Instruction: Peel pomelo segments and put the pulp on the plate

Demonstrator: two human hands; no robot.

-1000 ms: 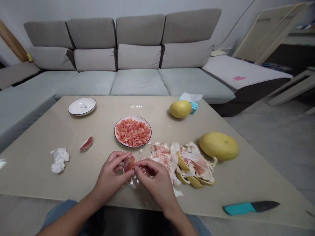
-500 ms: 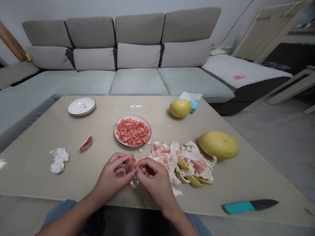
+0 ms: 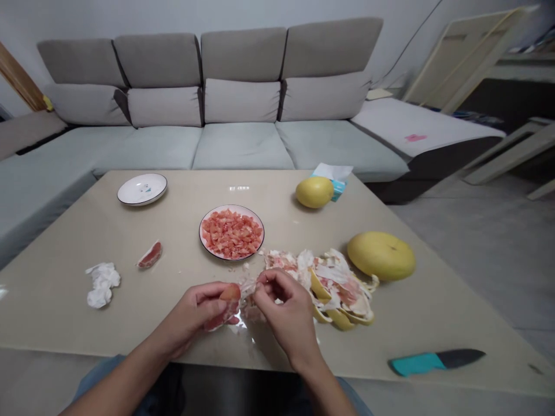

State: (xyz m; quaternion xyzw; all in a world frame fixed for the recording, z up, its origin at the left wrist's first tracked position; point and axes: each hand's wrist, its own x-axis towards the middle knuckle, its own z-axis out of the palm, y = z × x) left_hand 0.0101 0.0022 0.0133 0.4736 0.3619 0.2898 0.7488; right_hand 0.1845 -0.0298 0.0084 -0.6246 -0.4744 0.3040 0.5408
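Note:
My left hand [image 3: 191, 315] holds a pink pomelo segment [image 3: 229, 293] in its fingers. My right hand [image 3: 281, 309] pinches a strip of pale membrane [image 3: 248, 290] peeling off that segment. Just beyond my right hand lies a heap of pomelo peel and white pith [image 3: 323, 286], with yellow rind pieces. A white-rimmed plate of pink pulp bits [image 3: 231, 233] sits beyond both hands. A peeled segment [image 3: 150, 255] rests on the table to the left.
Two whole pomelos [image 3: 381, 256] [image 3: 314, 192] lie on the right of the beige table [image 3: 65, 306]. Also there are a small white plate [image 3: 141, 189], crumpled tissue [image 3: 102, 286], a tissue box [image 3: 333, 179] and a teal-handled knife [image 3: 433, 361]. A grey sofa stands behind.
My hands have drawn apart, with the left turning the segment onto its side and moving left. My right hand has moved up and to the right, pulling membrane from the segment.

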